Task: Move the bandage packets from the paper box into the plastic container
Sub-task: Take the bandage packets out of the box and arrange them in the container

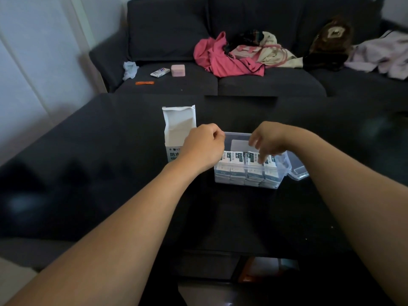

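Chinese print "防水" marks your paper box point(174, 138), upright at frame centre-left, flap open upward. Bandage packets point(240, 161) stand on edge in rows across the plastic container point(283, 164) just right of it. Your left hand point(204, 146) curls at the container's rim; whether it holds anything, you cannot tell. Your right hand point(268, 141) droops, fingers loose, touching the packets.

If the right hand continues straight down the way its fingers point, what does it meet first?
Most likely the bandage packets standing in the plastic container; the right hand hangs just above them, though depth is unclear.
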`<state>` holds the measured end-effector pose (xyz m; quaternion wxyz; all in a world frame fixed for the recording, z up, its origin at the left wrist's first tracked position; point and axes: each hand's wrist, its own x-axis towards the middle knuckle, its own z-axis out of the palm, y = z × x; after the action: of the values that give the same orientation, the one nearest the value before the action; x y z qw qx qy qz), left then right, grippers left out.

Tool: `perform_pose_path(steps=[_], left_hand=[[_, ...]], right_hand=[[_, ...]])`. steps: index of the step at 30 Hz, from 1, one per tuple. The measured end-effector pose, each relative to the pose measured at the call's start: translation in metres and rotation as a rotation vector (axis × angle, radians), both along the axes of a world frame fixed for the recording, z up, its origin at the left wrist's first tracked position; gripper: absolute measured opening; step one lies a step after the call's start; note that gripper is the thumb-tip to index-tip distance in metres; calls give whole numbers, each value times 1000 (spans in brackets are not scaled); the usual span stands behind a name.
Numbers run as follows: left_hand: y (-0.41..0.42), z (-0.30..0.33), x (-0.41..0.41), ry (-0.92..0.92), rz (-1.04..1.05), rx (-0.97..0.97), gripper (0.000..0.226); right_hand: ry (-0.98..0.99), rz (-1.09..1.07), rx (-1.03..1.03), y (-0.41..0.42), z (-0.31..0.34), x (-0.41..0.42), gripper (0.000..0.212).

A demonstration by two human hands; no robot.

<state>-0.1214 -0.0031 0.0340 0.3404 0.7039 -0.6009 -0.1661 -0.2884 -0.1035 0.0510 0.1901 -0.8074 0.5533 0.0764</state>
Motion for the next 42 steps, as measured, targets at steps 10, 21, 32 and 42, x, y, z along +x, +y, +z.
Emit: perform_pose_path(steps=[10,21,32,42], left_hand=[[-1,-1,-1,6,-9,-19,35],[-2,-3,0,-17,-16,-41,39],[0,4,3,13,-21,-143,34],[9,18,100,429,412,1,51]], right_hand=[[16,0,30,4,-6,7,64],[93,-25,-14,-1,-11,10,49],[33,23,-21,9,3,10,56],[-699,373,-274,63,39,79,27]])
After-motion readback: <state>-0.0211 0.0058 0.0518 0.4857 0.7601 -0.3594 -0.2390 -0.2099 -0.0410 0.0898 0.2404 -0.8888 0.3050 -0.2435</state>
